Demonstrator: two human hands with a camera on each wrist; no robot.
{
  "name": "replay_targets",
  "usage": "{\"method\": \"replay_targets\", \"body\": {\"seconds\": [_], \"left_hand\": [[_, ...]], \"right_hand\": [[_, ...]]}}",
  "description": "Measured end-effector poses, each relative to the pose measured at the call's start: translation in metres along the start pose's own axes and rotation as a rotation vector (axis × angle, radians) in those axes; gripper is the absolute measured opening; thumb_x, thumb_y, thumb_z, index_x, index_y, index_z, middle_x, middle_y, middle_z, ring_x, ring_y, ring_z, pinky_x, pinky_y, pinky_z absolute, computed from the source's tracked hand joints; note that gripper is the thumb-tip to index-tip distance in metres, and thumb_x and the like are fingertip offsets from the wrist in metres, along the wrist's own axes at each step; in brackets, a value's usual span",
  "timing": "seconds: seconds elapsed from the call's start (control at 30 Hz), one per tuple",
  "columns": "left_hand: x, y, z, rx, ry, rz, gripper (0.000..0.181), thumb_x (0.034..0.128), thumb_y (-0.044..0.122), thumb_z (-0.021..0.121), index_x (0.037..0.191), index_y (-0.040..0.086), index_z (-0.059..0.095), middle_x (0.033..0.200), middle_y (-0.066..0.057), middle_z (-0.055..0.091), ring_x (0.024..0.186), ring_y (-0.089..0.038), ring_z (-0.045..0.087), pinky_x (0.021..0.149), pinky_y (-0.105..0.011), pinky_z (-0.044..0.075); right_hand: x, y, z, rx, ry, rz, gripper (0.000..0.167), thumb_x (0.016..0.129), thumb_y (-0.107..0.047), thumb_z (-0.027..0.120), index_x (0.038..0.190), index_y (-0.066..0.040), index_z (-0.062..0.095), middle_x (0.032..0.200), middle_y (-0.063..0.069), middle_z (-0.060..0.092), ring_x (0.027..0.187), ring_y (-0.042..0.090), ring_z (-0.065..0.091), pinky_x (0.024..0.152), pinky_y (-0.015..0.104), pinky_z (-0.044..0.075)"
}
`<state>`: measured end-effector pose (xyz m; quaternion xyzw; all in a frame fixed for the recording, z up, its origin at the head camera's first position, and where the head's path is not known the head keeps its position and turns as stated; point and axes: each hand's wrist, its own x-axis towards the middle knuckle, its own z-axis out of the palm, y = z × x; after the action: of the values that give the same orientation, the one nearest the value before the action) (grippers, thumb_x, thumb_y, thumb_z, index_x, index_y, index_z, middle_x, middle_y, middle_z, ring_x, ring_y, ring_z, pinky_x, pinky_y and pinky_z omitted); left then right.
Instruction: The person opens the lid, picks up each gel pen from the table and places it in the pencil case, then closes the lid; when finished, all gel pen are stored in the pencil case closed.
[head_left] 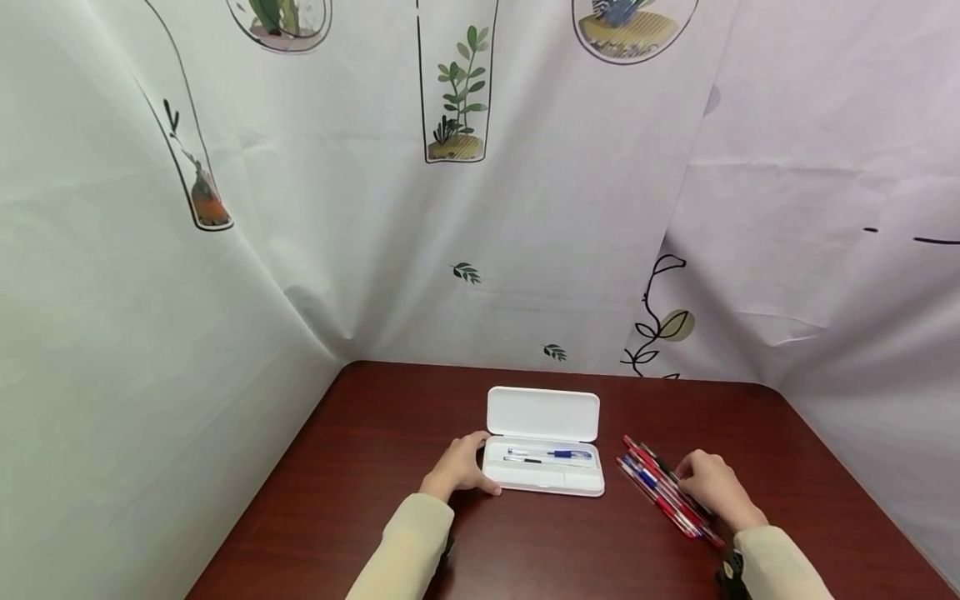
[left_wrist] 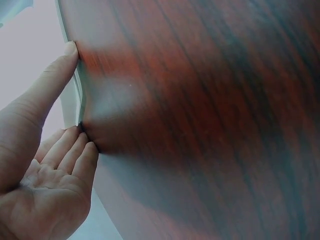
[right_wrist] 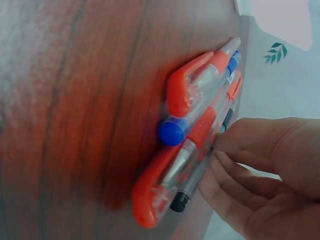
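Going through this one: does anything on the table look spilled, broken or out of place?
Nothing looks spilled or visibly broken. The only slightly untidy spot is the pile of pens by the right hand: they lie slanted and overlapping on the table, outside the open white case.

case (head_left: 525,478) on table (head_left: 375,442) | pens (head_left: 572,454) in case | pen pile (head_left: 662,490) right of case | cloth (head_left: 525,225) behind

Table (head_left: 322,475) of dark, streaked wood grain, smooth and softly glossy, catching pale reflections; case (head_left: 543,415) of smooth, white, rigid-looking plastic; pens (right_wrist: 201,127) with clear, shiny plastic barrels and smooth coloured plastic caps and clips; printed cloth backdrop (head_left: 570,208), matt, creased and softly folded; sleeves (head_left: 412,537) of plain, matt, soft-looking fabric
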<state>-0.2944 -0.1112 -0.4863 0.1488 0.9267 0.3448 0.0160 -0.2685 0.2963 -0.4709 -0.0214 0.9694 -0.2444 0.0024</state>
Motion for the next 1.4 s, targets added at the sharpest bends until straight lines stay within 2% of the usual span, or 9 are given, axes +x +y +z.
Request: {"method": "replay_targets", "body": {"seconds": [0.27, 0.57, 1.0, 1.4], "left_hand": [[0.001, 0.002, -0.001, 0.001, -0.002, 0.001, 0.084, 0.0559, 0.018, 0.096, 0.128, 0.0, 0.056, 0.124, -0.017, 0.063, 0.115, -0.032, 0.058, 0.098, -0.047, 0.047], [0.001, 0.001, 0.001, 0.0, -0.005, -0.005, 0.085, 0.0561, 0.018, 0.096, 0.129, 0.0, 0.056, 0.125, -0.018, 0.063, 0.117, -0.033, 0.057, 0.099, -0.048, 0.047], [-0.001, 0.001, 0.0, -0.017, -0.002, -0.009, 0.084, 0.0561, 0.016, 0.096, 0.128, 0.0, 0.056, 0.126, -0.018, 0.062, 0.119, -0.034, 0.056, 0.1, -0.048, 0.046], [-0.002, 0.001, -0.001, -0.03, 0.002, -0.001, 0.083, 0.0561, 0.015, 0.096, 0.127, -0.001, 0.056, 0.125, -0.017, 0.063, 0.118, -0.032, 0.057, 0.1, -0.048, 0.046]], "right_hand": [[-0.001, 0.005, 0.003, 0.041, 0.019, 0.03, 0.013, 0.079, -0.005, 0.07, 0.088, 0.003, 0.067, 0.077, 0.008, 0.063, 0.063, 0.017, 0.053, 0.056, 0.033, 0.047], [0.0, 0.007, 0.003, 0.065, 0.026, 0.021, 0.012, 0.077, -0.006, 0.07, 0.085, 0.001, 0.065, 0.072, 0.005, 0.06, 0.06, 0.017, 0.052, 0.052, 0.032, 0.045], [-0.002, -0.017, -0.005, 0.04, 0.062, -0.126, 0.007, 0.077, -0.004, 0.071, 0.081, -0.004, 0.065, 0.071, 0.002, 0.056, 0.062, 0.015, 0.048, 0.053, 0.027, 0.039], [0.002, -0.041, -0.002, 0.038, 0.052, -0.174, 0.008, 0.075, -0.003, 0.072, 0.082, -0.006, 0.068, 0.072, 0.0, 0.06, 0.066, 0.013, 0.051, 0.057, 0.028, 0.044]]}}
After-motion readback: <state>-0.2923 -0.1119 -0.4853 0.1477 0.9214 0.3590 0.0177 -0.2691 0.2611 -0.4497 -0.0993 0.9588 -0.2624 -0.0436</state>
